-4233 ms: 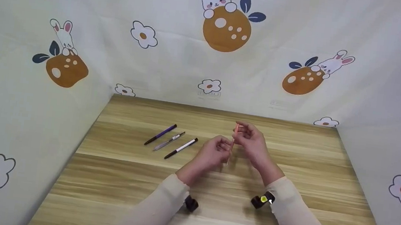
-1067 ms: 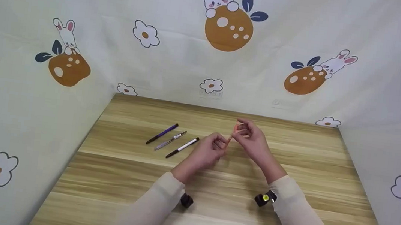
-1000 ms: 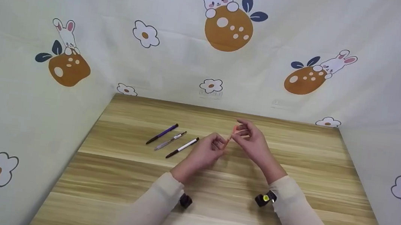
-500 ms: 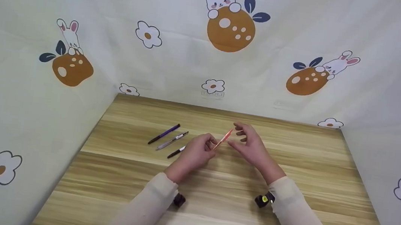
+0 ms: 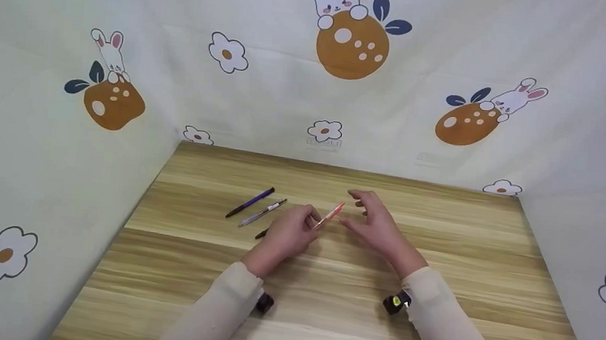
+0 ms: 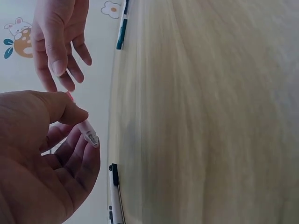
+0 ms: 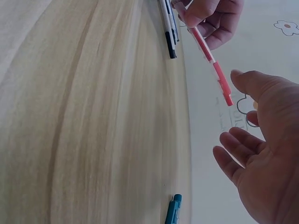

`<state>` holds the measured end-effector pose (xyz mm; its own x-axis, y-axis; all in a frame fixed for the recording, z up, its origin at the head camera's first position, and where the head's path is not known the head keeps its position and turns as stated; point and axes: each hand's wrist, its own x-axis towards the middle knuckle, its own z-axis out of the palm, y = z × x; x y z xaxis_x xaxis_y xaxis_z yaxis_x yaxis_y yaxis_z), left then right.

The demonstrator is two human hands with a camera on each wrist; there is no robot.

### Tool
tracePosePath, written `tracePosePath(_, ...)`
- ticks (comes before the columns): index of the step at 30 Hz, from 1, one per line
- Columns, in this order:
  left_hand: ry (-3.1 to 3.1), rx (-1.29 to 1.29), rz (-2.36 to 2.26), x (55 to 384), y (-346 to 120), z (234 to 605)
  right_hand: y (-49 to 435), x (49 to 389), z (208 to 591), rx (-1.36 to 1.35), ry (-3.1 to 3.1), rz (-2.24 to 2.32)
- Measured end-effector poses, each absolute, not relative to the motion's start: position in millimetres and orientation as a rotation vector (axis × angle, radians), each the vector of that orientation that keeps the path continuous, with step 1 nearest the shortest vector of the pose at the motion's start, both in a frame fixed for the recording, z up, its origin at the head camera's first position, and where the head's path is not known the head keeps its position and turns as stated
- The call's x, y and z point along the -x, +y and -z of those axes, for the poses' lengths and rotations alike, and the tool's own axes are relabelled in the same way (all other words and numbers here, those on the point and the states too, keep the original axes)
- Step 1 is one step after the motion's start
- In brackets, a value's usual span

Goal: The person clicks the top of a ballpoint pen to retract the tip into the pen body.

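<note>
My left hand [image 5: 291,230] pinches a red-and-clear pen [image 5: 330,215] between thumb and fingers, above the table. In the right wrist view the red end of the pen [image 7: 222,77] points away from that hand, towards my right hand [image 7: 266,135]. The right hand [image 5: 379,227] holds nothing; its fingers are spread and slightly bent, just apart from the pen. Left of the left hand lie a purple pen [image 5: 249,203] and a clear grey pen [image 5: 263,213]. A white-and-black pen [image 5: 261,234] is mostly hidden behind the left hand.
A teal-ended pen [image 7: 173,210] shows low in the right wrist view; I cannot find it in the head view. The wood-grain table [image 5: 320,320] is bounded by printed cloth walls [image 5: 265,103] at the back and sides. Black wrist cameras [image 5: 395,303] hang under the sleeves.
My right hand has let go of the red pen's upper end and its fingers have spread. My left hand has moved left with the pen, which leans more, and now covers most of the white-and-black pen.
</note>
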<state>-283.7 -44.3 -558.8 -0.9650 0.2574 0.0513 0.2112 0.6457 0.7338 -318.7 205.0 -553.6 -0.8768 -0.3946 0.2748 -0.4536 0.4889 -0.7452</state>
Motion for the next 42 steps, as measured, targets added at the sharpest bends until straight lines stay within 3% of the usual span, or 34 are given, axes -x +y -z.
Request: tracePosePath(42,2.994,-0.489,-0.762,281.5,-69.6,567.7,187.5,319.3,560.2,-0.766,-2.825,-1.27)
